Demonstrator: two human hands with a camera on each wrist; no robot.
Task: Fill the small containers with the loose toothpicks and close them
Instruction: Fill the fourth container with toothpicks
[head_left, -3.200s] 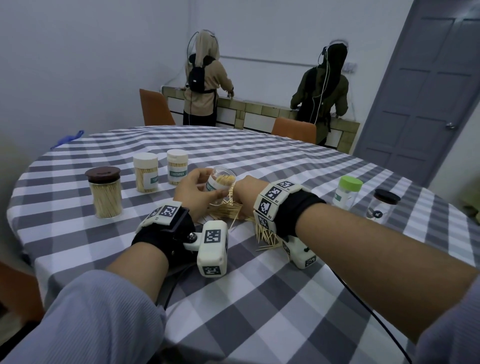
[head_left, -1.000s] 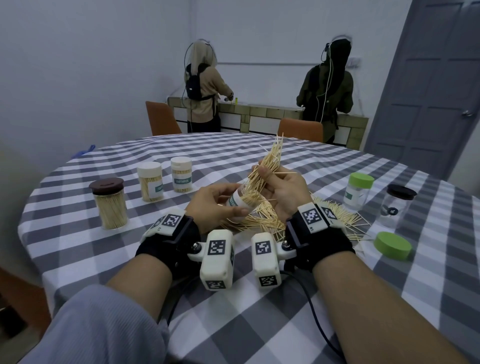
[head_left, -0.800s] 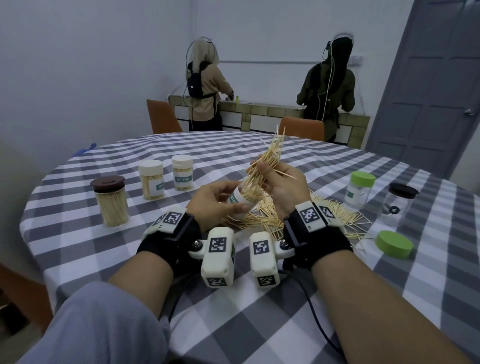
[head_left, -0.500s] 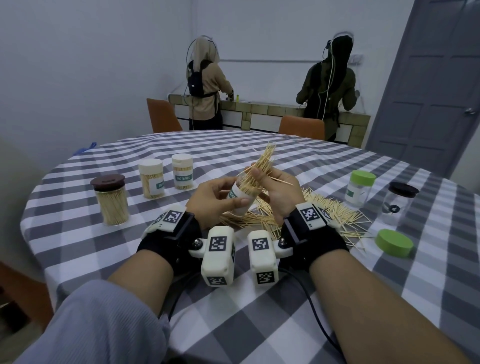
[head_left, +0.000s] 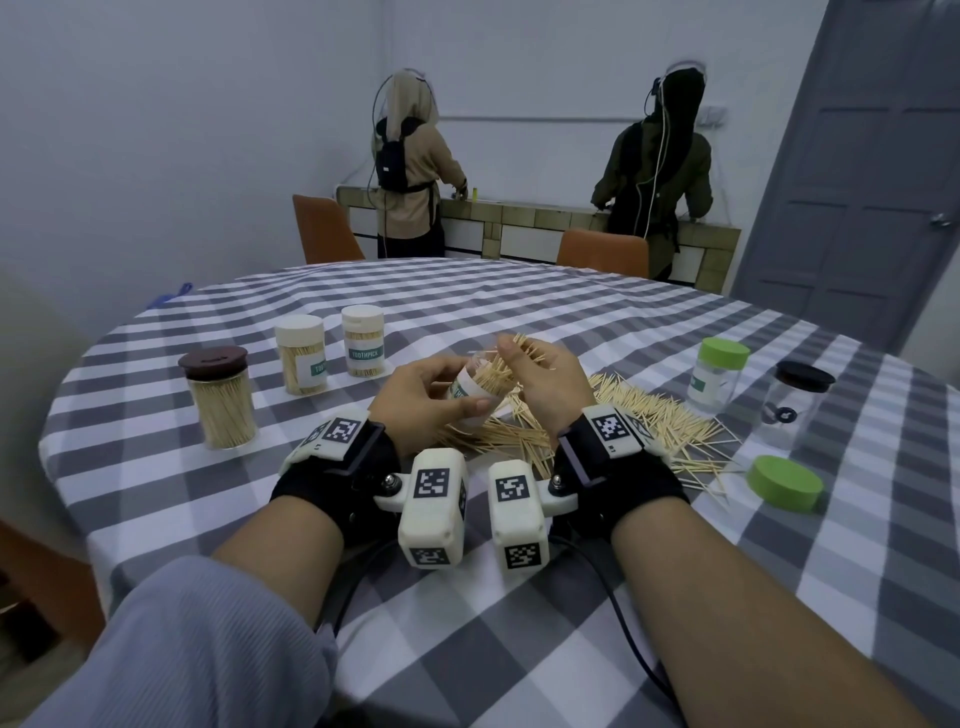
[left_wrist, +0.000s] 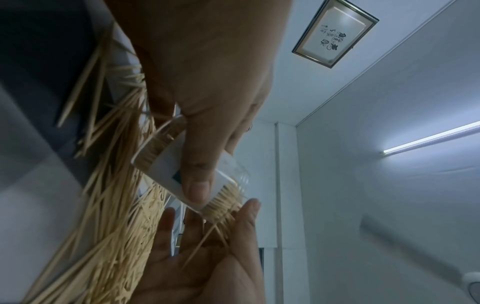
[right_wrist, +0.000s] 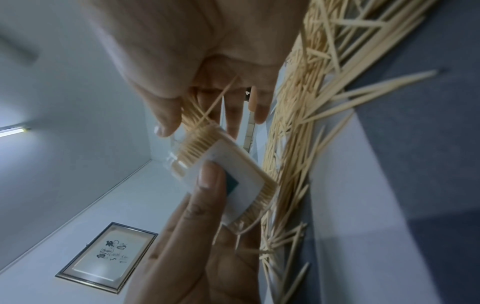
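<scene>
My left hand (head_left: 426, 402) grips a small clear container (head_left: 470, 387) with a white label, tilted with its mouth toward my right hand. The container (left_wrist: 166, 164) is packed with toothpicks. My right hand (head_left: 543, 384) pinches a bundle of toothpicks (head_left: 514, 361) between thumb and fingers, and the bundle's ends sit in the container's mouth (right_wrist: 200, 137). A wide pile of loose toothpicks (head_left: 649, 421) lies on the checked tablecloth just beyond and under both hands. A loose green lid (head_left: 784, 483) lies at the right.
At the left stand a brown-lidded jar (head_left: 221, 400) and two white-lidded containers (head_left: 304, 353) (head_left: 363, 340), all filled. At the right stand a green-lidded container (head_left: 719, 374) and a black-lidded jar (head_left: 795, 400). Two people stand at a far counter with their backs turned.
My right hand lifted a bundle from the pile and brought it to the container. The bundle stuck up high a second ago; now it has sunk lower into the mouth.
</scene>
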